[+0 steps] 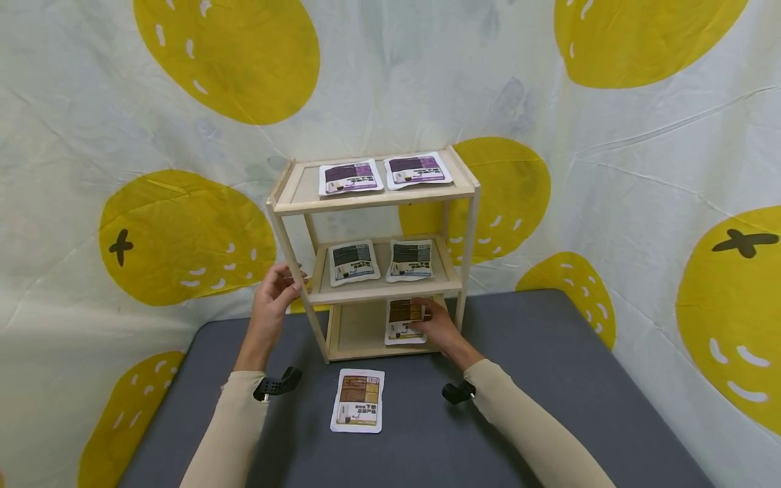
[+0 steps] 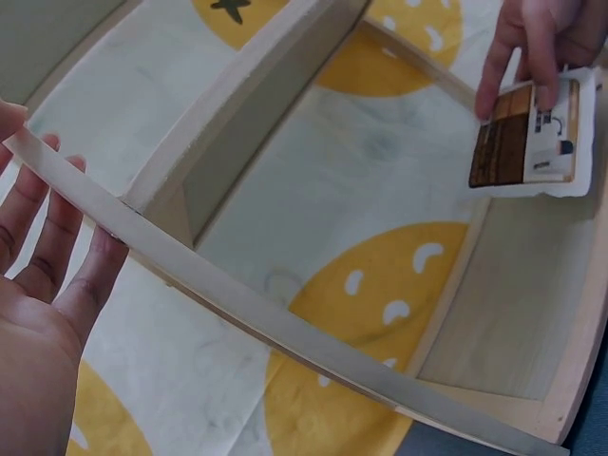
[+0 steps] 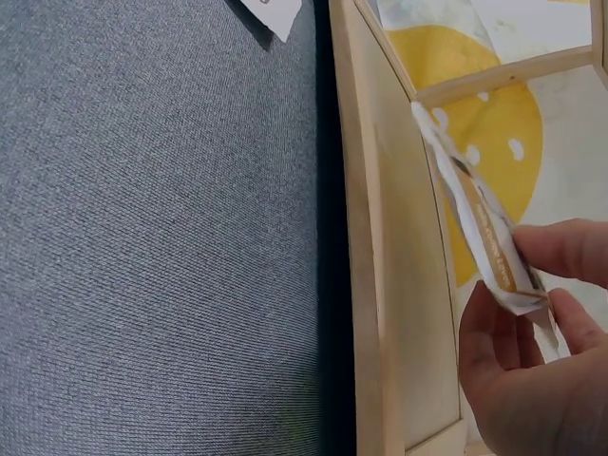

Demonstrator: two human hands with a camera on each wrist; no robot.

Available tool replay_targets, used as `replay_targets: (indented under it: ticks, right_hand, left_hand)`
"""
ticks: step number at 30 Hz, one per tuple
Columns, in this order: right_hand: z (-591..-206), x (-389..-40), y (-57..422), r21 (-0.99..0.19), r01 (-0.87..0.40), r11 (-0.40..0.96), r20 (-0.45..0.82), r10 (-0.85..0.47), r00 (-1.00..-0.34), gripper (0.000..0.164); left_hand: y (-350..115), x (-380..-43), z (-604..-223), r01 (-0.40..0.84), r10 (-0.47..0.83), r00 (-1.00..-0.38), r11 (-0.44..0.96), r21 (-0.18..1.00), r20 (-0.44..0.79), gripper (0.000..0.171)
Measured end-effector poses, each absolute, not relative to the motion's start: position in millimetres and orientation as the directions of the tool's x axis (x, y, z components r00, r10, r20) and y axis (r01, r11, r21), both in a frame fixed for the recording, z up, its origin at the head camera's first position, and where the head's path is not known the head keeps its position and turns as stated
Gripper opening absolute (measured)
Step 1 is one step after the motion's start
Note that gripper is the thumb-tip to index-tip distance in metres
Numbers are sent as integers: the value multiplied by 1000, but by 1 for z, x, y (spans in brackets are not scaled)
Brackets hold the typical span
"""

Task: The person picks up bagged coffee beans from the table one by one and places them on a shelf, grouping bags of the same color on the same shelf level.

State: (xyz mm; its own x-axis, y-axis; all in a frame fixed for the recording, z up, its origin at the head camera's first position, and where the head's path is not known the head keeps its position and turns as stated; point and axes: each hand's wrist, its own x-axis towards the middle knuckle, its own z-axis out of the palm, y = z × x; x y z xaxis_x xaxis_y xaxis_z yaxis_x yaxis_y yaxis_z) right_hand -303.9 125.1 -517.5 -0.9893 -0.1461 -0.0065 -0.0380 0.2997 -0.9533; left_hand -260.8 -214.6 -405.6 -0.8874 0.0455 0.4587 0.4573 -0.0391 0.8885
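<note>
My right hand point(image 1: 441, 330) pinches a white pouch with a brown label point(image 1: 403, 321) over the right part of the bottom shelf. In the right wrist view that pouch point(image 3: 489, 228) is tilted, with the thumb on one face and fingers behind. My left hand point(image 1: 272, 298) grips the left front post of a small wooden rack point(image 1: 383, 296) at middle-shelf height. In the left wrist view its fingers point(image 2: 57, 237) lie behind the post point(image 2: 237, 299), thumb at the frame's edge. Another brown-labelled pouch point(image 1: 357, 401) lies flat on the grey table in front of the rack.
Two purple-labelled pouches, one on the left point(image 1: 350, 177) and one on the right point(image 1: 417, 169), lie on the top shelf. The middle shelf bears two dark-labelled pouches, left point(image 1: 354, 263) and right point(image 1: 410, 260). A cloth with yellow fruit prints point(image 1: 378, 88) hangs behind the grey table point(image 1: 518, 379).
</note>
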Motion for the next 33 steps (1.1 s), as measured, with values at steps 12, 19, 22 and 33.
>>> replay_targets:
  ticks: [12, 19, 22, 33]
  right_hand:
    - [-519, -306, 129, -938, 31, 344, -74, -113, -991, 62]
    - [-516, -301, 125, -927, 54, 370, -77, -48, -996, 65]
    - [-510, -296, 123, -905, 37, 423, -49, -18, -999, 65]
    - [-499, -280, 117, -888, -97, 450, 54, -108, -993, 61]
  left_hand:
    - [-212, -260, -404, 447, 15, -894, -24, 894, 447, 29]
    - [-212, -260, -404, 436, 11, -900, -3, 900, 436, 29]
    - [-212, -259, -404, 437, 11, -900, -3, 900, 437, 29]
    - [-212, -259, -404, 436, 12, -900, -18, 900, 436, 28]
